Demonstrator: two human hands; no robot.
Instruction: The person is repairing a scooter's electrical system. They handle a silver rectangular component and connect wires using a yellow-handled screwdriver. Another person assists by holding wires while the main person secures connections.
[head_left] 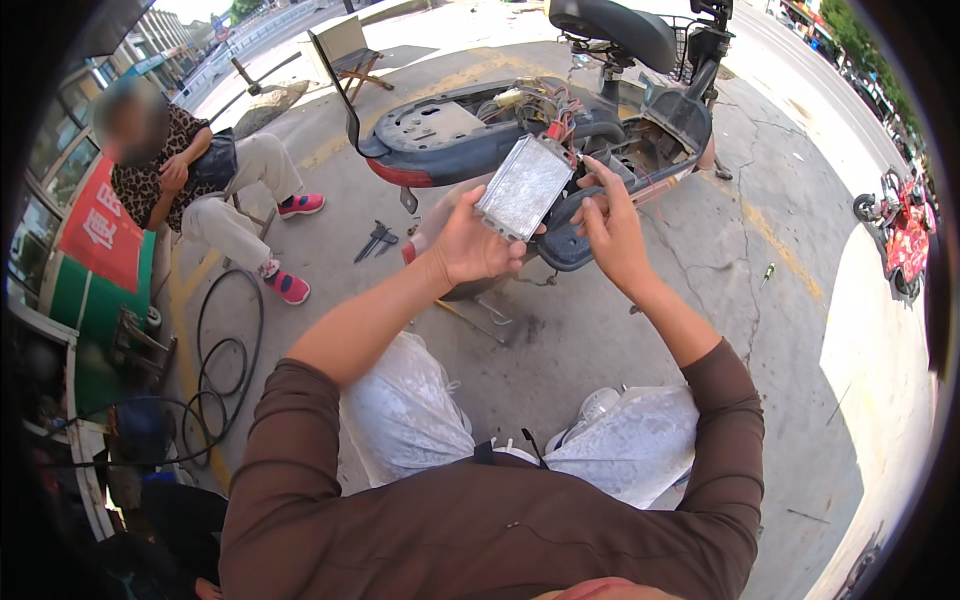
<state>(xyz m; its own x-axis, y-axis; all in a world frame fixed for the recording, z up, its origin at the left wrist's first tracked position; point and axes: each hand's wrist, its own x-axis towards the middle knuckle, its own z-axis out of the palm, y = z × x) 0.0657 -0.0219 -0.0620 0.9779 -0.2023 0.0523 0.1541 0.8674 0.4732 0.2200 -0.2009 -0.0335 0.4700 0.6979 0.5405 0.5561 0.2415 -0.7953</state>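
In my left hand [480, 240] is a silver, finned metal box [525, 185], held tilted over the scooter, with a bundle of coloured wires [555, 110] at its upper end. My right hand [605, 220] is just right of the box, fingers curled and index raised near the wires; whatever is in those fingers is too small to make out. Behind both hands stands a partly dismantled dark scooter [430, 130], its body opened up and its black saddle [610, 30] at the top.
A seated person [180, 200] is at the left, beside a coiled black hose [230, 360]. Loose tools [375, 240] and a screwdriver [768, 272] lie on the concrete. A folding stool [365, 65] stands behind; a red scooter [900, 240] is at the far right.
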